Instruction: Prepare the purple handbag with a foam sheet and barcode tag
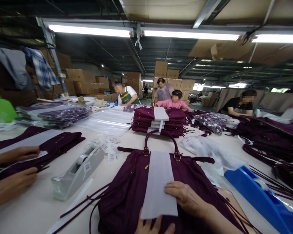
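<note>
A dark purple handbag (127, 182) lies on the table before me, its handles pointing away. Down its middle runs a white paper strip (158, 182). My right hand (185, 196) rests on the strip's right edge, fingers extended and close together, pressing it to the bag. At the bottom of the picture my left hand (153, 226) has its fingers spread at the strip's near end, partly beneath the paper; the palm is cut off by the frame.
A grey tape dispenser (78, 172) stands left, a blue one (261, 195) right. Stacked purple bags (158, 122) lie beyond the handles. A neighbour's hands (26, 162) work on another bag at left. Several people are at the far side.
</note>
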A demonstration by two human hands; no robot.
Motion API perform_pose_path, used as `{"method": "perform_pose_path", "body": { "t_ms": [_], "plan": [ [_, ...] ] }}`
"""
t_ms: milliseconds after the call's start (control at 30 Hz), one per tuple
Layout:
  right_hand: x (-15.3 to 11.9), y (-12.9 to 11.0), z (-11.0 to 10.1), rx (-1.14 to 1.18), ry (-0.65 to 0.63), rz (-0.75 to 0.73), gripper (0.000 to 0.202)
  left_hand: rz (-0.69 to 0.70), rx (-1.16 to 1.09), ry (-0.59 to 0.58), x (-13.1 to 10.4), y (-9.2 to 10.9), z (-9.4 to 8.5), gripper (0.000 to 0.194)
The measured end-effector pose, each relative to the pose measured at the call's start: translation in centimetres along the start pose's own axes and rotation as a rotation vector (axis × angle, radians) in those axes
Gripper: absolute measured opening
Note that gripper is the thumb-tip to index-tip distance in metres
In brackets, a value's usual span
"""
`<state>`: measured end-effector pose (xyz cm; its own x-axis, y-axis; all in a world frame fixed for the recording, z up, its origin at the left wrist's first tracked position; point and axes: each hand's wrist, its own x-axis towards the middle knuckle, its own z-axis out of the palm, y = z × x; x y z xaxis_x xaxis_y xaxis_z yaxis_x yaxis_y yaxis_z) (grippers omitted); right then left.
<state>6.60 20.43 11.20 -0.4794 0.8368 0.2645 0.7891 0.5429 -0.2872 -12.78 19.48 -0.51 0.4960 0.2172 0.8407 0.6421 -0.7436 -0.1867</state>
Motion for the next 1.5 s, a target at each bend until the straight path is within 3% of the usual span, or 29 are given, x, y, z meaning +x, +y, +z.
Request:
{"method": "perform_pose_path", "body": {
  "t_ms": [67, 200, 367, 533, 733, 800, 933, 1000, 1100, 1267, 1367, 1500],
  "plan": [
    [-0.9, -0.3, 1.1, -0.081, -0.08, -0.06, 0.03, 0.047, -0.081, -0.033, 0.4, -0.5, -0.9, 0.044],
    [-1.5, -0.1, 1.3, -0.122, -0.116, -0.115, 0.034, 0.116, -0.179, -0.246, 1.5, -1.3, -2.9, 0.069],
    [-2.0, 0.1, 0.6, -0.131, -0.166, -0.19, 0.034, 0.136, -0.176, -0.511, 2.7, -1.5, -4.9, 0.07],
    [-2.7, -1.2, -0.4, -0.121, -0.165, -0.244, 0.037, 0.222, -0.132, -0.396, 3.3, -1.8, -5.3, 0.051],
    [-3.0, -2.2, -0.4, -0.149, -0.24, -0.255, 0.038, 0.186, -0.219, -0.361, 2.9, -1.7, -4.8, 0.041],
    [-3.1, -2.2, -0.2, -0.176, -0.267, -0.252, 0.038, 0.111, -0.28, -0.306, 2.4, -1.5, -4.8, 0.052],
    [-3.2, -2.1, 0.0, -0.196, -0.248, -0.258, 0.038, -0.178, -0.342, -0.267, 1.9, -1.2, -5.3, 0.086],
    [-3.3, -2.1, 0.0, -0.196, -0.241, -0.267, 0.038, -0.225, -0.356, -0.256, 2.0, -1.3, -5.6, 0.096],
    [-3.5, -2.0, 0.2, -0.186, -0.232, -0.257, 0.037, -0.128, -0.355, -0.264, 2.1, -1.8, -5.8, 0.09],
    [-3.4, -1.6, 1.0, -0.127, -0.214, -0.24, 0.037, 0.156, -0.299, -0.231, 1.8, -2.1, -5.1, 0.034],
    [-3.4, -2.4, 0.5, -0.071, -0.228, -0.184, 0.038, 0.192, -0.239, -0.244, 1.9, -1.9, -5.2, 0.031],
    [-5.5, -6.1, -1.2, -0.066, -0.209, -0.1, 0.039, 0.308, -0.195, -0.347, 2.2, -2.2, -5.8, 0.036]
  ]
}}
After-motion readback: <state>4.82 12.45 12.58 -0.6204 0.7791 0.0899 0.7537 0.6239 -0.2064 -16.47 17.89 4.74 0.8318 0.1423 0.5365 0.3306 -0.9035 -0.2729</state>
